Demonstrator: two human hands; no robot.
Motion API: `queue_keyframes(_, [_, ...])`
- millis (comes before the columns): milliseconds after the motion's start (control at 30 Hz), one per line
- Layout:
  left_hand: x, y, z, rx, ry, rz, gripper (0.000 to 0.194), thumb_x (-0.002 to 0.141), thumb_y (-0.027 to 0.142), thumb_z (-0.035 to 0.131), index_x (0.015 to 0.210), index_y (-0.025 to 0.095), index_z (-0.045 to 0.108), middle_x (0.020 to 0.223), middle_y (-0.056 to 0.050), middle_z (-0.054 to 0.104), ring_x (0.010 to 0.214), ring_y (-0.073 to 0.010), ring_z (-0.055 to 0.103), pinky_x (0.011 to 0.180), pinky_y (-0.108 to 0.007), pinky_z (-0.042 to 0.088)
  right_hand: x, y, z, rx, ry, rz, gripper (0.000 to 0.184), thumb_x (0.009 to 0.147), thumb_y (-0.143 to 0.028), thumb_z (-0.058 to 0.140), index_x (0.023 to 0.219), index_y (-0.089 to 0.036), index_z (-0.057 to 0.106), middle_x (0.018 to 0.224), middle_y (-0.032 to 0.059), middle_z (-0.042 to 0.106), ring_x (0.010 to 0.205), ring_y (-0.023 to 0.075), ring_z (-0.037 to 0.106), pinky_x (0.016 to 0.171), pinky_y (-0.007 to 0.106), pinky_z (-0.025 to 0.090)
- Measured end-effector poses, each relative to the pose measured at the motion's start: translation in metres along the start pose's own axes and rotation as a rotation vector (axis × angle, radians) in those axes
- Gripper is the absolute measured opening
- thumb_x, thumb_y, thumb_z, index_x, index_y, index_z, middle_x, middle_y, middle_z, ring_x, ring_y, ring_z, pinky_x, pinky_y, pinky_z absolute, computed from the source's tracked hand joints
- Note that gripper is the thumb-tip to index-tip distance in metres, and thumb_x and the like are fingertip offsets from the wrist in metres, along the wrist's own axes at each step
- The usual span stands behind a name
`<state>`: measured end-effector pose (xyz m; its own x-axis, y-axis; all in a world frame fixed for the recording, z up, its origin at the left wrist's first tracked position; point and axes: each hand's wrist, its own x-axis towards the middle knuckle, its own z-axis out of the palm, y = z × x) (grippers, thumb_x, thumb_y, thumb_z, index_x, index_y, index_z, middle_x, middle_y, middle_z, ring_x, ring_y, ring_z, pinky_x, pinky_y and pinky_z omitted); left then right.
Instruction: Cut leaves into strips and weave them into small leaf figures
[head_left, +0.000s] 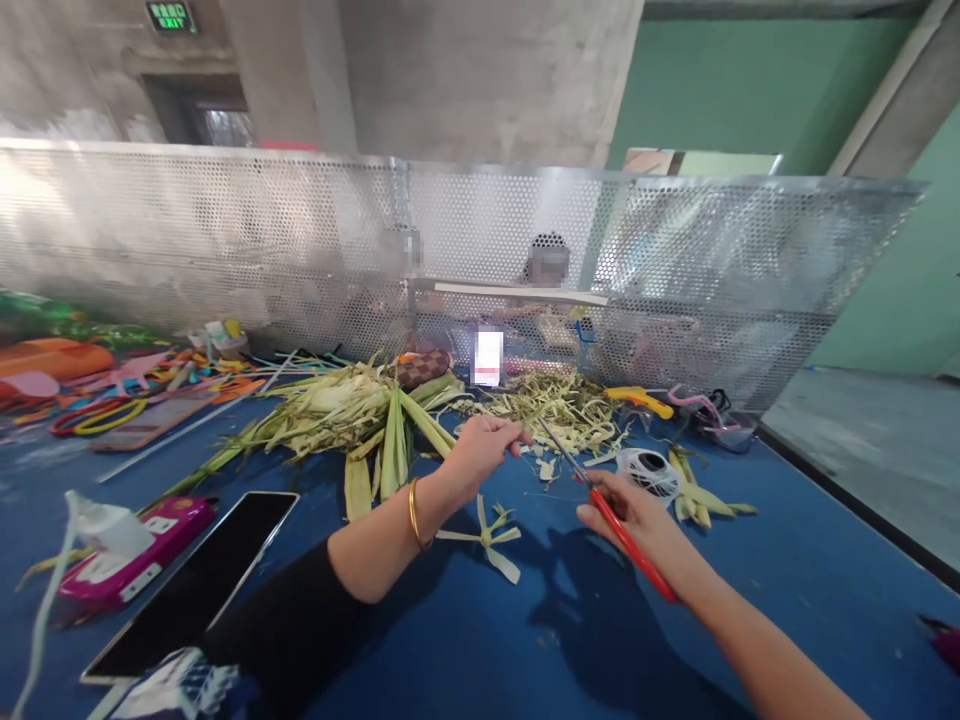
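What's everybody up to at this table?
A person's right hand holds red-handled metal scissors, their tips toward the left hand; whether that hand grips anything is unclear. A small pale-green, star-shaped husk piece lies on the blue tabletop, with a loose roll of white thread near the right hand and heaped yellow-green husks beyond.

1. exit sign [171, 17], upper left of the head view: from my distant station i read the word "exit", in glowing green letters on a dark panel, high against the grey concrete wall [285, 100].
2. lettering of that word: i see it set in capitals, in a single line along the lower part of the sign.
3. upper row of the same sign: green characters, too small and blurred on my feed to read.
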<state>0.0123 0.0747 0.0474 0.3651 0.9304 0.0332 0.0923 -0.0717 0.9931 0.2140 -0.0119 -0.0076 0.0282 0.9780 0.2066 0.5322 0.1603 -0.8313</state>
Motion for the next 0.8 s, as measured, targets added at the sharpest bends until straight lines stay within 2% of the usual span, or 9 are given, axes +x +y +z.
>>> queue_keyframes(67, [0.001,-0.004,0.002,0.062,-0.008,0.047,0.033,0.082,0.030,0.050,0.053,0.016,0.060,0.054,0.001,0.056,0.043,-0.0068,0.032,0.046,-0.022,0.026,-0.001,-0.001,0.000,-0.054,-0.061,0.011,0.044,0.072,-0.049,0.066,0.105,-0.020,0.061,0.063,-0.0032,0.050,0.058,0.0144,0.049,0.055,0.026,0.043])
queue_keyframes(167, [0.003,-0.009,0.006,0.159,-0.004,0.108,0.037,0.081,0.028,0.048,0.046,0.017,0.054,0.057,0.000,0.059,0.047,-0.0080,0.037,0.049,-0.023,0.029,-0.002,-0.003,0.001,-0.099,-0.085,0.020,0.043,0.074,-0.052,0.064,0.102,-0.020,0.062,0.062,-0.0036,0.049,0.056,0.0139,0.048,0.054,0.025,0.042])
queue_keyframes(333, [0.003,-0.014,0.009,0.254,-0.005,0.148,0.031,0.080,0.028,0.048,0.052,0.017,0.059,0.053,0.001,0.056,0.052,-0.0106,0.044,0.052,-0.023,0.031,-0.003,0.000,0.008,-0.069,-0.027,0.028,0.046,0.073,-0.059,0.061,0.098,-0.020,0.063,0.059,-0.0036,0.050,0.052,0.0129,0.046,0.050,0.024,0.040])
queue_keyframes(500, [0.001,-0.016,0.011,0.281,-0.057,0.163,0.035,0.080,0.029,0.045,0.048,0.017,0.051,0.071,-0.001,0.068,0.056,-0.0104,0.048,0.055,-0.023,0.033,-0.001,0.004,0.016,0.016,-0.026,0.078,0.053,0.068,-0.065,0.060,0.090,-0.017,0.067,0.047,-0.0056,0.042,0.040,0.0103,0.037,0.039,0.024,0.031])
queue_keyframes(600, [0.002,-0.017,0.011,0.262,-0.072,0.139,0.035,0.080,0.030,0.046,0.048,0.017,0.050,0.075,-0.003,0.070,0.054,-0.0095,0.046,0.053,-0.023,0.033,-0.001,-0.001,0.015,0.009,-0.011,0.129,0.055,0.067,-0.067,0.057,0.087,-0.017,0.067,0.043,-0.0061,0.039,0.037,0.0108,0.036,0.038,0.024,0.031])
queue_keyframes(700, [0.002,-0.015,0.010,0.211,-0.098,0.118,0.033,0.079,0.028,0.048,0.048,0.017,0.050,0.076,-0.003,0.069,0.050,-0.0078,0.042,0.049,-0.022,0.031,-0.002,-0.008,0.011,-0.106,0.006,0.161,0.049,0.071,-0.064,0.055,0.085,-0.019,0.066,0.045,-0.0042,0.045,0.038,0.0135,0.044,0.041,0.026,0.035])
queue_keyframes(800, [0.001,-0.008,0.008,0.143,-0.132,0.086,0.020,0.076,0.021,0.049,0.059,0.016,0.057,0.068,-0.002,0.067,0.046,-0.0064,0.039,0.048,-0.020,0.030,-0.004,-0.012,0.007,-0.440,0.036,0.109,0.039,0.076,-0.058,0.056,0.084,-0.021,0.064,0.057,0.0026,0.061,0.051,0.0195,0.057,0.049,0.028,0.039])
